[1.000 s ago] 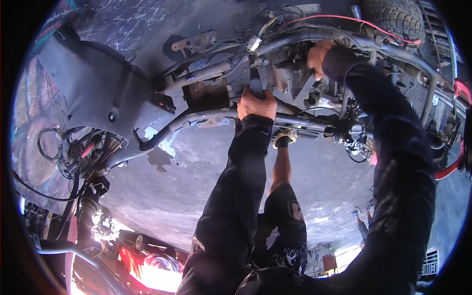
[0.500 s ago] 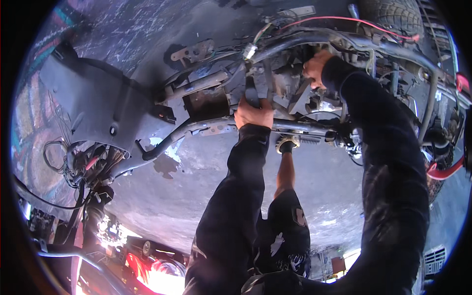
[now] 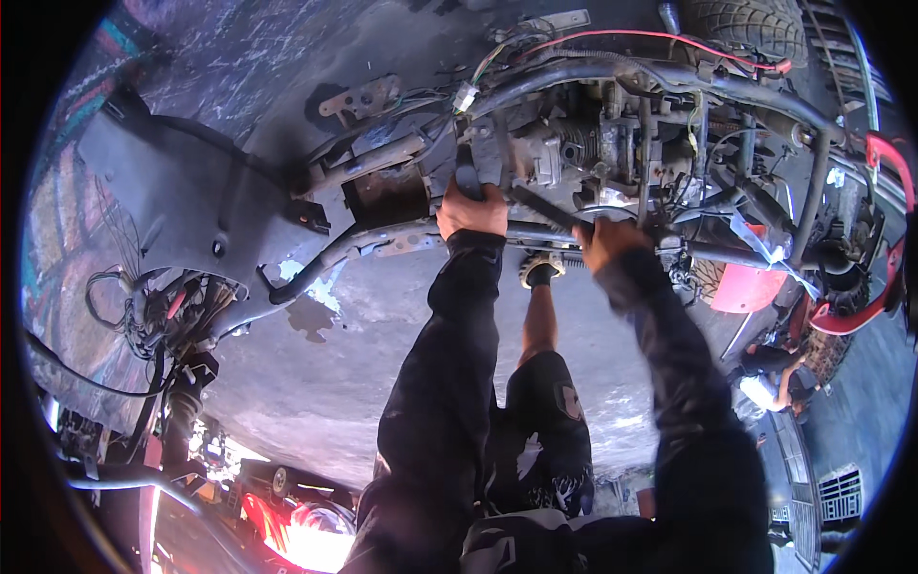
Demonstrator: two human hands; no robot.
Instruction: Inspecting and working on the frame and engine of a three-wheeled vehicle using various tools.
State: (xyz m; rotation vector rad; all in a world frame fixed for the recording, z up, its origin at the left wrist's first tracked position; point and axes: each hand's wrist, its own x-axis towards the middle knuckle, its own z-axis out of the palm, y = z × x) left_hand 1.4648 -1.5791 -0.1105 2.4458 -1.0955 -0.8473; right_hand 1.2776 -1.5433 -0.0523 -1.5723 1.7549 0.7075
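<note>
My left hand (image 3: 471, 210) is closed around a short dark upright bar (image 3: 466, 172) at the near side of a bare vehicle frame (image 3: 550, 231). To its right, my right hand (image 3: 612, 243) is wrapped round the near end of a long dark bar-shaped tool (image 3: 543, 208). The tool slants away to the left, over the frame, its far end close to my left fist. Whether that end touches anything I cannot tell. Beyond it sits a grimy finned engine (image 3: 564, 151). A white connector (image 3: 465, 98) on wires hangs just past the upright bar.
A dark plastic body panel (image 3: 182, 182) and tangled wires (image 3: 134, 306) lie at the left. A red cable (image 3: 650, 33) runs along the far tube. Red curved parts (image 3: 885, 277) and a tyre (image 3: 751, 27) are at the right. Another person (image 3: 770, 383) is low at the far right.
My right hand has come back from beside the engine toward me, bringing the dark tool with it, and the engine is uncovered. My left hand keeps its grip. The view has shifted slightly.
</note>
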